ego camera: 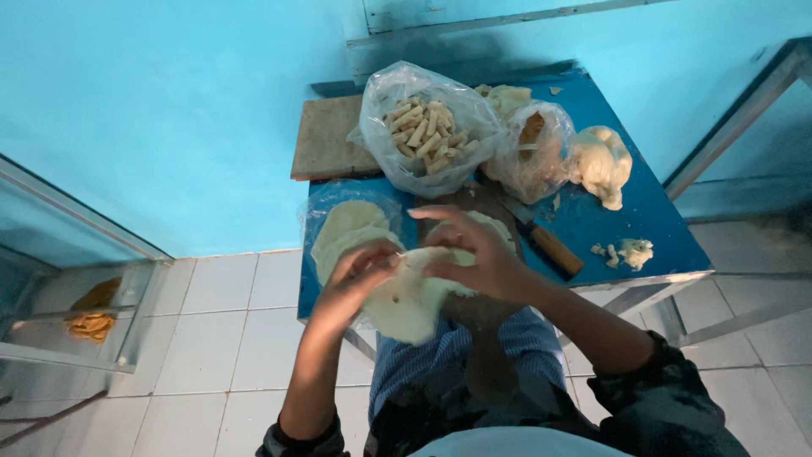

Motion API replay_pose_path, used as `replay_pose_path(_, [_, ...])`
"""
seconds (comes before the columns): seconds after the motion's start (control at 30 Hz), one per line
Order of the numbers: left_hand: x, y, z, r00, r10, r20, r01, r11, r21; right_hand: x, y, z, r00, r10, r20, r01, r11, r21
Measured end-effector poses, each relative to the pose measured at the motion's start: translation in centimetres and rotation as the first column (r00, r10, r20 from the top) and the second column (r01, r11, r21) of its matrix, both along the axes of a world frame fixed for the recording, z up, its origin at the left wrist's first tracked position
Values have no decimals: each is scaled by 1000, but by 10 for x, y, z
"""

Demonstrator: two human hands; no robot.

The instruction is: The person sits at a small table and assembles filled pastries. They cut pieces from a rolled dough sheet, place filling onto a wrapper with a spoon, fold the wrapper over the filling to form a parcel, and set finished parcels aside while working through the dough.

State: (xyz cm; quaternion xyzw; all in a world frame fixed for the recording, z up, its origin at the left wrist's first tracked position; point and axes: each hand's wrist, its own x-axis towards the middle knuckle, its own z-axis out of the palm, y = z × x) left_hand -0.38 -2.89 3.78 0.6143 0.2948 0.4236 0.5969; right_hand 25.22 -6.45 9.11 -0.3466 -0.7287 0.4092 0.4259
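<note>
Pinching the pale dough sheet (406,300) at its upper edge — left hand (355,279) and right hand (474,254), fingers closed on it. Sheet held above the blue table (643,211) front edge; knife (541,237) just right, bag of dough sticks (423,127) behind.

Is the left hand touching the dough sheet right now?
Touching. The head view shows the left hand pinching the edge of the dough sheet.
</note>
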Motion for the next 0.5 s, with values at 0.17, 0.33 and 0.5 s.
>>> replay_pose_path(0.17, [23, 3, 7, 992, -123, 16, 122, 991, 53, 37, 1, 6, 992, -45, -115, 31, 992, -119])
replay_pose_path(0.33, [69, 44, 11, 965, 205, -166, -153, 948, 280, 80, 34, -11, 946, -283, -156, 306, 940, 152])
replay_pose_path(0.5, [80, 40, -5, 857, 471, -207, -181, 653, 735, 98, 36, -75, 848, -509, 147, 337, 733, 591])
